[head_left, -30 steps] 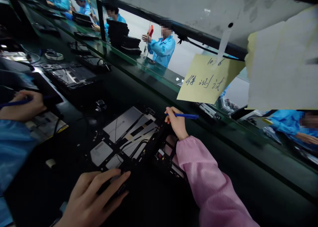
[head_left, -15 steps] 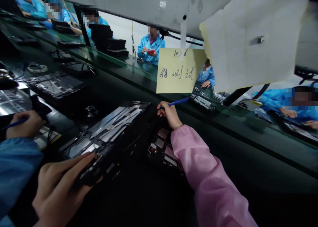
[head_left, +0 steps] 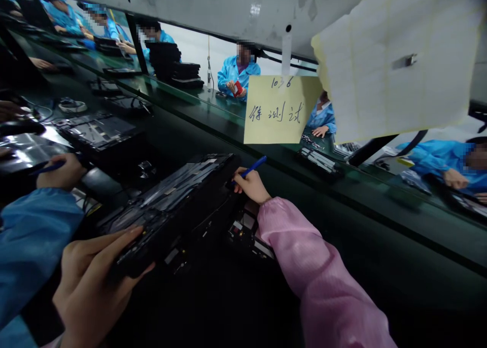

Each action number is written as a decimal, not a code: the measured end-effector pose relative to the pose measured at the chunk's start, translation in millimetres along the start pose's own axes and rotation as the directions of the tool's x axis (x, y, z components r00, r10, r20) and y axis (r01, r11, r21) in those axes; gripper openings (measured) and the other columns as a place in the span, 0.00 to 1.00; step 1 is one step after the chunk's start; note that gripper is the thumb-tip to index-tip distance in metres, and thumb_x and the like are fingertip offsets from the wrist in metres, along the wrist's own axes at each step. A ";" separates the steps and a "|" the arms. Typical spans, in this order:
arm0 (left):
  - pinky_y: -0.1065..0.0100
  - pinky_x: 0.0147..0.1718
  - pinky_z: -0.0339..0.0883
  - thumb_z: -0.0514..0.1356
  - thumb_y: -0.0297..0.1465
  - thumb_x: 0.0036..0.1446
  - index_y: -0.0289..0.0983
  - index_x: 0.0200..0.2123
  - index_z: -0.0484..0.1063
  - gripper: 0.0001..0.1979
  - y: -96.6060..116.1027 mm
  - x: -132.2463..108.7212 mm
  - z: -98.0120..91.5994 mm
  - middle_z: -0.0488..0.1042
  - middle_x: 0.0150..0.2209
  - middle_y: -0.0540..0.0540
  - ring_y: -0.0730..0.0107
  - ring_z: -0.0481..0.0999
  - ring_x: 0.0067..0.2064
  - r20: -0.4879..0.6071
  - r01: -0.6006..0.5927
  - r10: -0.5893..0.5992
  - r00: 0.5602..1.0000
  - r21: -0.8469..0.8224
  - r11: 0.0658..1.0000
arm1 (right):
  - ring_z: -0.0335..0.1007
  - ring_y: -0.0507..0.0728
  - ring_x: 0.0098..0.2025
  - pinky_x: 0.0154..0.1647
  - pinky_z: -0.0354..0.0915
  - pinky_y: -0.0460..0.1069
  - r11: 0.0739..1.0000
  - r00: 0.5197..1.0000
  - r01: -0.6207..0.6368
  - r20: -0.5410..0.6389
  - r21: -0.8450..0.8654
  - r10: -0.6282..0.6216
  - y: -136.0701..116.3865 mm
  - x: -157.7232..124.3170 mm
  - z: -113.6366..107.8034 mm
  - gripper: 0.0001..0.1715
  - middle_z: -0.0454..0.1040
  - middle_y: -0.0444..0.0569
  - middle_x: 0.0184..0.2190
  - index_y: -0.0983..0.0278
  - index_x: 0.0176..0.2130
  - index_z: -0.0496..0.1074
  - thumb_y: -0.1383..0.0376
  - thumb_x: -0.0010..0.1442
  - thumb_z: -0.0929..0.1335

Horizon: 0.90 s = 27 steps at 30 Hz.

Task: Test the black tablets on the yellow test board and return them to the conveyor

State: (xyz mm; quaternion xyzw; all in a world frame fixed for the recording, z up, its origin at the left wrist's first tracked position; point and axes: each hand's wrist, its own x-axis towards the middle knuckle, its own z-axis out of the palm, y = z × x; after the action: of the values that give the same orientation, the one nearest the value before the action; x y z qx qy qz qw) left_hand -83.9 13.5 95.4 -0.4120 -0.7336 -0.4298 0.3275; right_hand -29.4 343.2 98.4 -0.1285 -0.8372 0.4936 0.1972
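My left hand (head_left: pixel 95 277) grips the near end of a thick black device housing (head_left: pixel 182 226), its thumb below and fingers on top. Grey and silver strips show on the tilted upper face of the housing. My right hand (head_left: pixel 251 184), in a pink sleeve, is closed round a blue pen-like tool (head_left: pixel 254 168). The tool's dark lower end is at the far right side of the housing; whether it touches is too dark to tell. Beneath my right wrist lies another opened device (head_left: pixel 245 231), partly hidden by the sleeve.
A co-worker's hand (head_left: pixel 63 170) in a blue sleeve holds a blue stick close on the left. More opened devices (head_left: pixel 101 130) lie beyond it. A yellow note (head_left: pixel 283 109) and white paper (head_left: pixel 399 69) hang ahead. Several people in blue sit across the green bench (head_left: pixel 213 117).
My right hand has moved slightly left and down, bringing the blue tool to the housing's side. The housing has tilted, its upper face now darker. The camera view has shifted a little.
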 end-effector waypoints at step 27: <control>0.59 0.35 0.63 0.61 0.23 0.56 0.39 0.52 0.70 0.20 -10.6 -34.0 0.1 0.77 0.45 0.41 0.65 0.73 0.34 0.356 -0.410 0.341 0.870 0.138 0.902 | 0.73 0.55 0.35 0.40 0.64 0.49 0.947 0.956 -0.174 -0.278 -0.269 0.097 -0.4 4.3 -11.5 0.11 0.77 0.42 0.28 0.59 0.27 0.73 0.64 0.59 0.65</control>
State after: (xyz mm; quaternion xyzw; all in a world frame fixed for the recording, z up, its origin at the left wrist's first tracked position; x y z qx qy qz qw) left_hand -78.1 -0.5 63.1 -0.5752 -0.7236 -0.2046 0.3218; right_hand -28.0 353.7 104.6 -0.2774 -0.8564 0.3566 0.2499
